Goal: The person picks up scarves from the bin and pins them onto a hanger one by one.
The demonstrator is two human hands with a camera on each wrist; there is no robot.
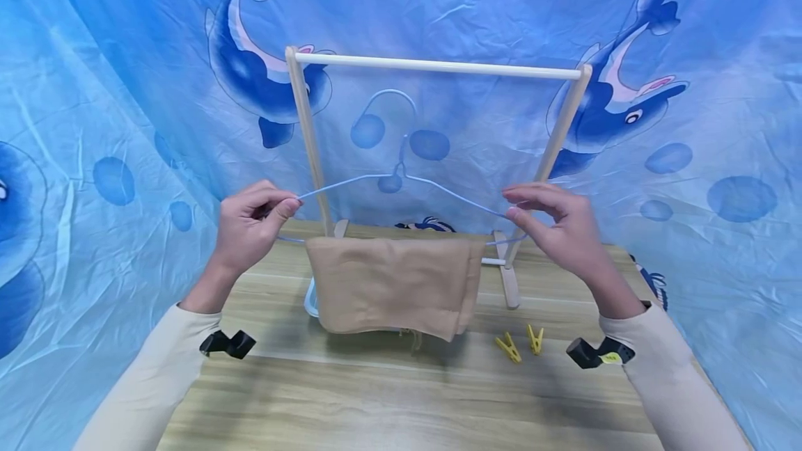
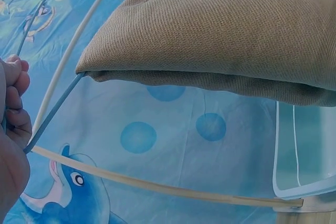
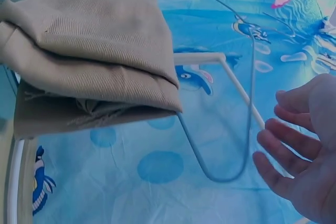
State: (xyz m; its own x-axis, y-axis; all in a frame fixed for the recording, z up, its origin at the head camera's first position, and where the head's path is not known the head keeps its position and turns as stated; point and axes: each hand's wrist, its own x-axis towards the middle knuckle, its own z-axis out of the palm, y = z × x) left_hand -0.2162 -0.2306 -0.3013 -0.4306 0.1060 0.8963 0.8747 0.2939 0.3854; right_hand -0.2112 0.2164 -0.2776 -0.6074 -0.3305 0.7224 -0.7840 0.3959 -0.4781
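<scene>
Tan cloth (image 1: 391,287) between the hands seems limp, best lifted by hanger (image 1: 366,177) shoulders: left hand (image 1: 250,225) pinching one, right hand (image 1: 560,232) relaxed.

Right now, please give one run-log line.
left grip: pinching blue hanger | right grip: beside hanger, holding nothing | beige cloth: draped over hanger | yellow clothespins: on table

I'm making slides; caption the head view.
Left hand pinching a blue hanger draped with folded tan cloth, right hand open beside it, in front of a rack.

Folded tan cloth (image 1: 388,284) drapes the lower bar of a blue hanger (image 1: 401,170).
</scene>
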